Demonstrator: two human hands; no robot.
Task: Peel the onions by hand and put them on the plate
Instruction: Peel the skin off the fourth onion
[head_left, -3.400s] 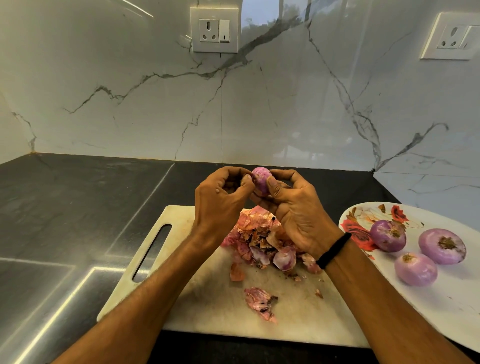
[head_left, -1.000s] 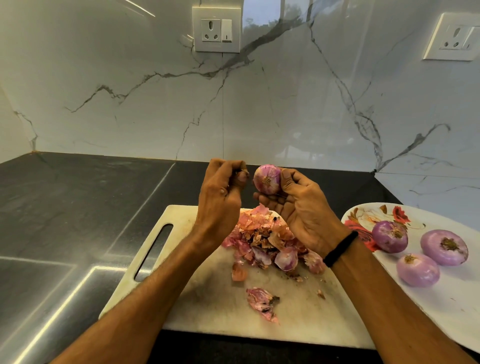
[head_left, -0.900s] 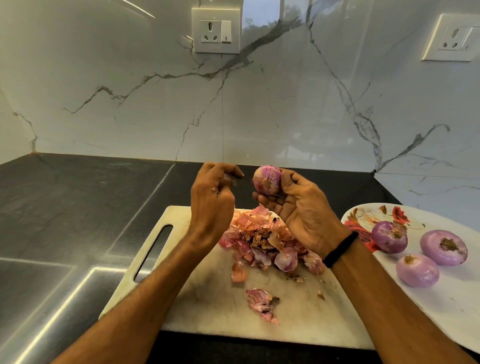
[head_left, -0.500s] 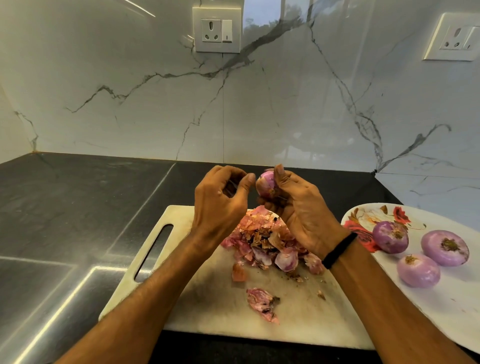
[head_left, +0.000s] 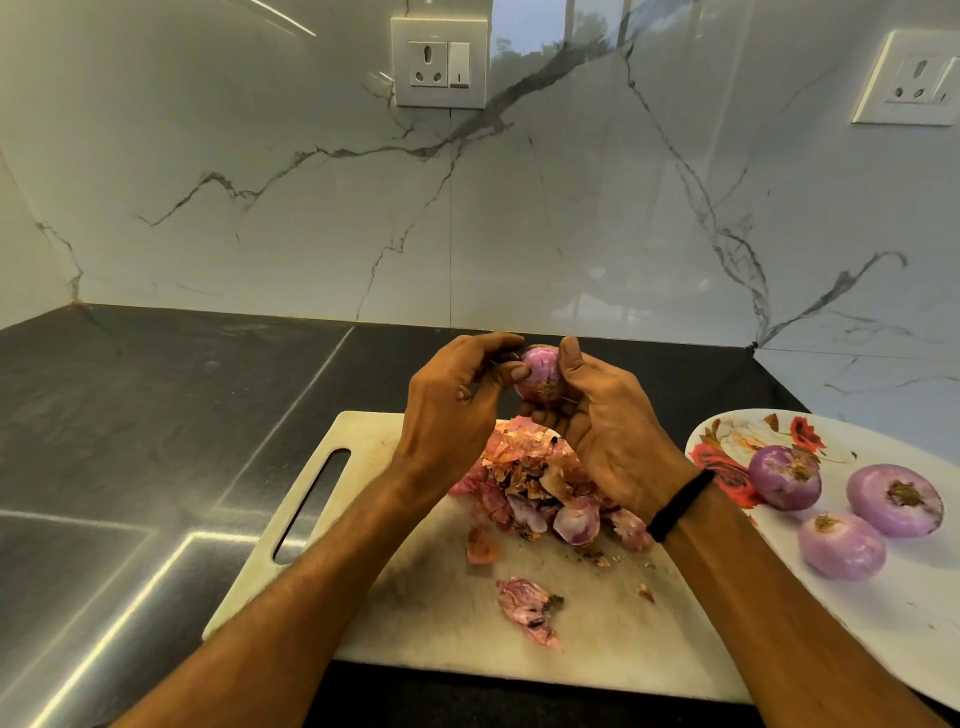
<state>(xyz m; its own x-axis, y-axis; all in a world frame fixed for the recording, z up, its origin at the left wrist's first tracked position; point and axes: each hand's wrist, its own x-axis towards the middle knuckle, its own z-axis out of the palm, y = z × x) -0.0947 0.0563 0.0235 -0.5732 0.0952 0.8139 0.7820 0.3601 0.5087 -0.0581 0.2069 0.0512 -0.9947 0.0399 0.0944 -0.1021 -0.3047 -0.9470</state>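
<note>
A small purple onion (head_left: 540, 371) is held up above the white cutting board (head_left: 415, 608). My right hand (head_left: 602, 431) grips it from the right and below, thumb on its top. My left hand (head_left: 452, 410) has its thumb and fingers curled against the onion's left side, pinching at its skin. Three peeled purple onions (head_left: 784, 478) (head_left: 894, 500) (head_left: 841, 545) lie on the white flowered plate (head_left: 883, 613) at the right. A heap of pink and brown onion skins (head_left: 535, 483) sits on the board under my hands.
A loose piece of skin (head_left: 527, 610) lies nearer me on the board. The board rests on a dark stone counter (head_left: 130, 441) that runs to a marble wall with two sockets (head_left: 439, 62) (head_left: 914, 78). The plate overhangs the board's right edge.
My left hand pulled away from the onion to the left, then came back and now touches its left side. My right hand turned the onion so its root end faces me.
</note>
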